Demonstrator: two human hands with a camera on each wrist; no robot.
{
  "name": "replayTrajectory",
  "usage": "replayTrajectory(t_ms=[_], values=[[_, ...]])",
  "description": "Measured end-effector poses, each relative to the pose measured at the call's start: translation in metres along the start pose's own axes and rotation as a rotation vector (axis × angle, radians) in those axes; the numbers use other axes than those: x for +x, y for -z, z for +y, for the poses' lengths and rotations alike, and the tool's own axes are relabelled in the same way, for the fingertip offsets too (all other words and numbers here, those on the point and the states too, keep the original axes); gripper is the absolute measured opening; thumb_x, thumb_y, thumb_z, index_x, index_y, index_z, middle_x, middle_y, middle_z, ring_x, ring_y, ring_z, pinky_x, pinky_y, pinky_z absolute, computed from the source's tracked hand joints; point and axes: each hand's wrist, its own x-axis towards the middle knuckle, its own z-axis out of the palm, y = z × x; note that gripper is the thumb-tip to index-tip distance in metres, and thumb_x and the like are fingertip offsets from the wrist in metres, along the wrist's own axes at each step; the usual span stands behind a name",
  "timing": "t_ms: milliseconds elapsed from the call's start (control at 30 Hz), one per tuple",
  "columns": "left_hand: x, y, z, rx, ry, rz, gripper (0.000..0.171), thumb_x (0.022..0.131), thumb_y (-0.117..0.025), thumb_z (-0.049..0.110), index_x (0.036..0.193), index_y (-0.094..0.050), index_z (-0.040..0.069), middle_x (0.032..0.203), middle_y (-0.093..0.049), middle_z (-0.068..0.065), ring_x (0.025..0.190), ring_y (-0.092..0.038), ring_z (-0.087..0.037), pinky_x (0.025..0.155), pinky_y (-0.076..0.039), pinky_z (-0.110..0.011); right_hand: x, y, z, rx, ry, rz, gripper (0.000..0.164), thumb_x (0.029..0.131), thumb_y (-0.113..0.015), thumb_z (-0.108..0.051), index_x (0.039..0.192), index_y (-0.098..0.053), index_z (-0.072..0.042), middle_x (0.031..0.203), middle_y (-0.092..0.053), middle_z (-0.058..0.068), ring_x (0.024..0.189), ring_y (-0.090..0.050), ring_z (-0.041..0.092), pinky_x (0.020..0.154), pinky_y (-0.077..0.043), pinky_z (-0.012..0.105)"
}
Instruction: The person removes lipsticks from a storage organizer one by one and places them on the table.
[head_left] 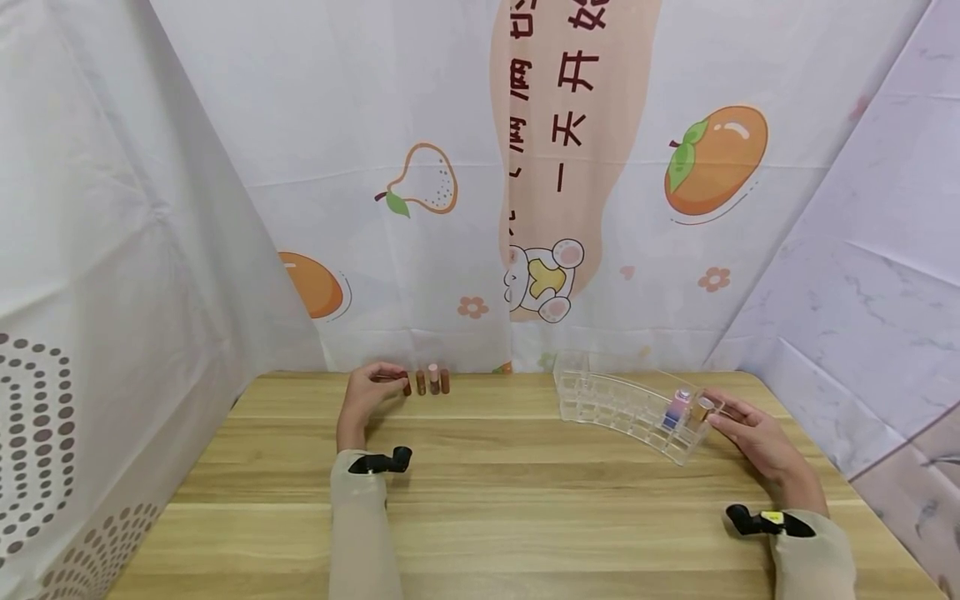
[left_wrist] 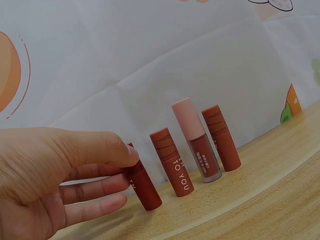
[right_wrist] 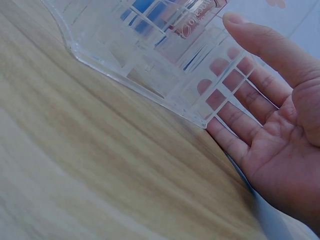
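At the back left, my left hand (head_left: 367,396) pinches a dark red lip gloss tube (left_wrist: 145,187) near its top, thumb in front. The tube leans slightly, its lower end close over the table. Beside it stand a brown-red tube (left_wrist: 176,172) with white lettering, a taller pink-capped tube (left_wrist: 202,150) and another brown-red tube (left_wrist: 225,145). On the right, my right hand (head_left: 761,437) rests its extended fingers against the end of a clear curved organizer (head_left: 607,404), thumb near its upper edge. A pink-and-blue lip product (head_left: 677,410) and a gold-toned one (head_left: 701,410) sit in end compartments.
The wooden table (head_left: 480,517) ends at a printed white curtain (head_left: 405,275) just behind the tubes and organizer. More draped cloth hangs along the left and right sides. A black wrist camera (head_left: 382,461) sits on the left sleeve, another (head_left: 768,522) on the right.
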Motion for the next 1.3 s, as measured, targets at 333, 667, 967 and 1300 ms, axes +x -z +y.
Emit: replayTrajectory(t_ms=[333,667,967,1300], values=[[0.015,-0.002,-0.021,-0.004,0.01,0.009,0.028,0.086,-0.076,-0.004,0.112,-0.069,-0.014,0.114,-0.068,-0.034,0.09,-0.065,-0.018,0.079,-0.057,-0.025,-0.001,0.002,0.002,0.003,-0.005,0.001,0.051,0.101,-0.044,0.015,0.144,-0.057,-0.01,0.132,-0.067,-0.015,0.117,-0.062,-0.003,0.096,-0.05,0.012],[0.024,-0.004,-0.039,-0.004,0.007,0.038,0.027,0.086,-0.079,0.001,0.111,-0.073,-0.007,0.106,-0.074,-0.018,0.083,-0.064,-0.006,0.076,-0.056,-0.022,0.001,0.004,0.002,0.031,0.024,-0.032,0.055,0.101,-0.042,0.016,0.142,-0.058,-0.016,0.136,-0.065,-0.014,0.12,-0.061,-0.003,0.097,-0.049,0.012],[0.023,-0.005,-0.038,-0.019,0.01,0.023,0.029,0.087,-0.078,0.001,0.114,-0.072,-0.008,0.111,-0.073,-0.023,0.083,-0.064,-0.005,0.074,-0.057,-0.022,0.002,0.004,0.003,0.051,0.023,-0.041,0.056,0.1,-0.041,0.018,0.142,-0.058,-0.015,0.137,-0.065,-0.014,0.12,-0.061,-0.002,0.097,-0.05,0.012],[0.009,-0.003,-0.01,-0.007,0.033,-0.016,0.031,0.088,-0.073,-0.005,0.117,-0.068,-0.014,0.119,-0.066,-0.035,0.088,-0.065,-0.013,0.081,-0.06,-0.035,0.002,0.003,0.002,0.048,0.02,-0.042,0.056,0.101,-0.041,0.017,0.142,-0.059,-0.015,0.136,-0.065,-0.014,0.12,-0.061,-0.002,0.097,-0.05,0.012]])
